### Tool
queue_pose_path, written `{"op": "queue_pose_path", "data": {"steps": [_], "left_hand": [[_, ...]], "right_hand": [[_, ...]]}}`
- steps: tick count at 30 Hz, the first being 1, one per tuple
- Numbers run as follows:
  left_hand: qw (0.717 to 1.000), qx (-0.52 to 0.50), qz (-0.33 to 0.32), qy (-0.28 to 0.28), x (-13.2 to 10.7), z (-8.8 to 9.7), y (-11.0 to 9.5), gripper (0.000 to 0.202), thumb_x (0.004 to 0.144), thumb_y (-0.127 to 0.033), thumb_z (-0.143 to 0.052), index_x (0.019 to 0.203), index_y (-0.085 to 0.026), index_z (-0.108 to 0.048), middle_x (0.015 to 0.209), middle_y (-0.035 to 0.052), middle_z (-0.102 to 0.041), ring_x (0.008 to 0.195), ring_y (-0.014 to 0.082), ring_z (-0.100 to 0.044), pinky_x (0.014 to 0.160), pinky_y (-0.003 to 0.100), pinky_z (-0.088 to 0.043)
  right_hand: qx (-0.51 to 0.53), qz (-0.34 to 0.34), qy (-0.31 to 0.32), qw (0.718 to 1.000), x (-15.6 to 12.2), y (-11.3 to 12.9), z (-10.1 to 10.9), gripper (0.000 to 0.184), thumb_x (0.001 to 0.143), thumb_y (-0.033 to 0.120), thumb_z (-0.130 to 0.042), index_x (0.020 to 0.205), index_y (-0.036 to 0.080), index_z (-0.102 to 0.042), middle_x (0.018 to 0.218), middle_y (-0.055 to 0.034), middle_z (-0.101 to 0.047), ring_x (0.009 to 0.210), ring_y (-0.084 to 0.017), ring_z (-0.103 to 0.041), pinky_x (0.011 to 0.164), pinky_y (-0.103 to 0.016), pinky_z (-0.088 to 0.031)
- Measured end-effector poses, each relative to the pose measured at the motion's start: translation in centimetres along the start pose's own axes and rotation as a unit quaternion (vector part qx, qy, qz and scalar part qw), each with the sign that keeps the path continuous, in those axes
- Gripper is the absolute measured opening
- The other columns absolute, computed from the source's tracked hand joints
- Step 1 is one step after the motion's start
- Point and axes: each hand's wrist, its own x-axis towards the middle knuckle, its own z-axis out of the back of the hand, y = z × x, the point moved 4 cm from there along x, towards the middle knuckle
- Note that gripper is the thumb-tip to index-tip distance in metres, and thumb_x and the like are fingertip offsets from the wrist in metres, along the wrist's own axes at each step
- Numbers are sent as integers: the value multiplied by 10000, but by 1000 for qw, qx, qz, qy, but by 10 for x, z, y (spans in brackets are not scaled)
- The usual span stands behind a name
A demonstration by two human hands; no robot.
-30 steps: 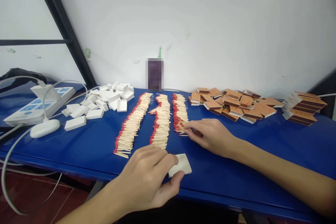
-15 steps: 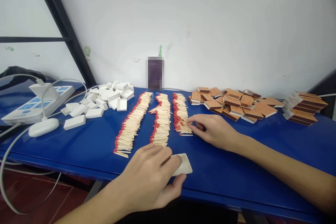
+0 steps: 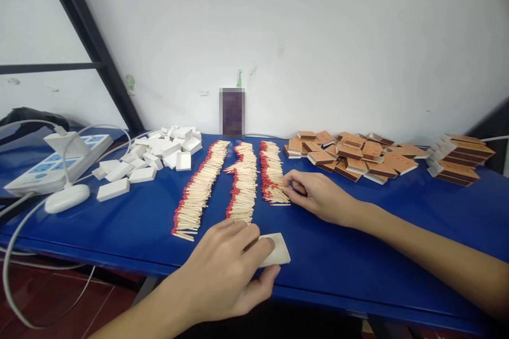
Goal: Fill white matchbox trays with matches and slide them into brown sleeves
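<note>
Near the table's front edge, my left hand [image 3: 234, 265] grips a white inner matchbox tray [image 3: 281, 250], its index finger over the tray and the thumb by its near side. Part of the tray is hidden under the fingers. My right hand [image 3: 320, 196] is closed in a pinch on matchsticks at the near end of the right row of red-headed matches [image 3: 272, 172]; how many it pinches is hidden. To the left lie a middle row of matches [image 3: 243, 185] and a longer left row of matches [image 3: 201, 188].
White matchbox trays [image 3: 159, 148] are heaped at the back left. Brown matchbox sleeves [image 3: 353, 153] lie piled at the back right, beside a stack of sleeves [image 3: 461, 159]. A power strip [image 3: 47, 167] with cables and a white oval device [image 3: 67, 198] occupy the left of the blue table [image 3: 338, 259].
The view has shifted slightly. My right hand stays at the near end of the right row, its fingertips a little closer in among the matches. My left hand keeps the tray in place.
</note>
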Motion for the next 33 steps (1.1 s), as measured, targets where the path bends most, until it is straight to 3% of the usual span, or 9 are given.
{"op": "queue_pose_path", "data": {"steps": [7, 15, 23, 26, 33], "left_hand": [[1000, 0, -1, 4, 1, 1, 1, 139, 942, -242, -508, 947, -166, -624, 746, 18, -554, 630, 181, -529, 587, 323, -470], [1000, -3, 6, 8, 0, 1, 0, 149, 941, -251, -518, 924, -164, -638, 739, 14, -547, 632, 183, -531, 599, 333, -489], [1000, -6, 12, 4, 0, 0, 1, 147, 933, -253, -523, 957, -167, -639, 752, 18, -563, 646, 192, -541, 618, 348, -500], [1000, -8, 21, 7, 0, 1, 2, 151, 938, -254, -518, 994, -172, -631, 768, 19, -577, 662, 194, -557, 635, 348, -502], [1000, -6, 21, 0, -1, -1, 2, 167, 930, -269, -529, 1033, -178, -623, 767, 14, -590, 662, 199, -570, 643, 357, -506]], "right_hand": [[12, -10, 5, 1000, -9, 15, 6, 57, 930, 254, -538, 901, 208, -555, 588, 82, -390, 496, -111, -370, 526, -232, -278], [11, 36, 55, 998, -17, 35, 0, 68, 918, 210, -515, 868, 204, -561, 611, 64, -426, 504, -112, -400, 531, -232, -299], [-34, 19, 37, 999, -19, 11, 20, 75, 929, 225, -504, 969, 204, -565, 642, 55, -431, 544, -132, -431, 571, -250, -329], [-35, 18, 85, 996, -18, 3, 19, 119, 965, 279, -495, 1010, 215, -585, 689, 31, -483, 597, -149, -469, 601, -260, -343], [0, 1, 170, 986, -19, 4, 21, 234, 1031, 373, -408, 863, 229, -486, 717, 16, -517, 626, -161, -452, 604, -272, -337]]}}
